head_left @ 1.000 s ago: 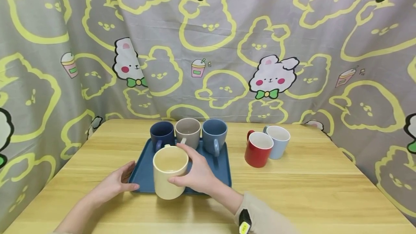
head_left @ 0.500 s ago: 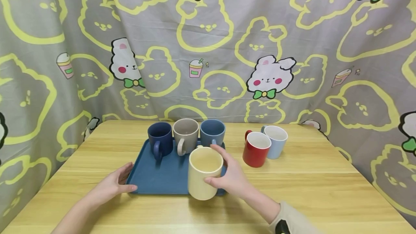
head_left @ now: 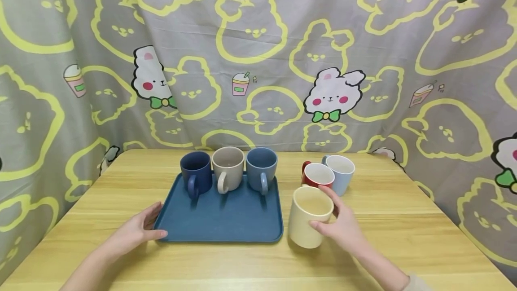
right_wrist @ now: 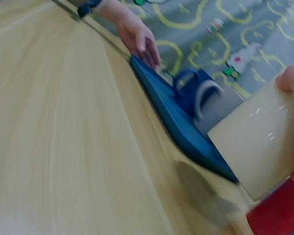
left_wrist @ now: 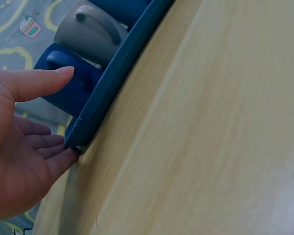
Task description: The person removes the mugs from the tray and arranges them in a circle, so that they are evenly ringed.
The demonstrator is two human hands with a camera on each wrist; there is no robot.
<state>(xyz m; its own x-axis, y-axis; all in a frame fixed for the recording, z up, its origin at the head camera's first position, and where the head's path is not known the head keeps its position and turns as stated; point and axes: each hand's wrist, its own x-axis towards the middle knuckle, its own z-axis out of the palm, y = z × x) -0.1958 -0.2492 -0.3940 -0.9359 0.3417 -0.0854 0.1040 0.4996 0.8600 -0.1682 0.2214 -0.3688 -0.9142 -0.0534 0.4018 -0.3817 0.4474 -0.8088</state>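
In the head view my right hand [head_left: 343, 223] grips a pale yellow mug [head_left: 308, 221] round its side, thumb at the front. The mug hangs slightly tilted above the table, right of a blue tray [head_left: 218, 226]; the right wrist view shows its shadow below. My left hand [head_left: 135, 230] is at the tray's left edge. In the left wrist view its fingers lie straight against the tray's corner, and the thumb [left_wrist: 44, 82] stretches out above. Along the tray's back stand a dark blue mug [head_left: 197, 167], a grey mug [head_left: 229, 165] and a medium blue mug [head_left: 261, 167], handles forward.
Behind the yellow mug stands a red mug [head_left: 318, 175], partly hidden by it. A light blue mug [head_left: 341, 176] stands beside the red one. A patterned curtain [head_left: 258, 116] hangs behind the wooden table [head_left: 404, 232].
My right hand has carried the yellow mug from over the tray to the right, past its right edge. My left hand stays at the tray's left edge.
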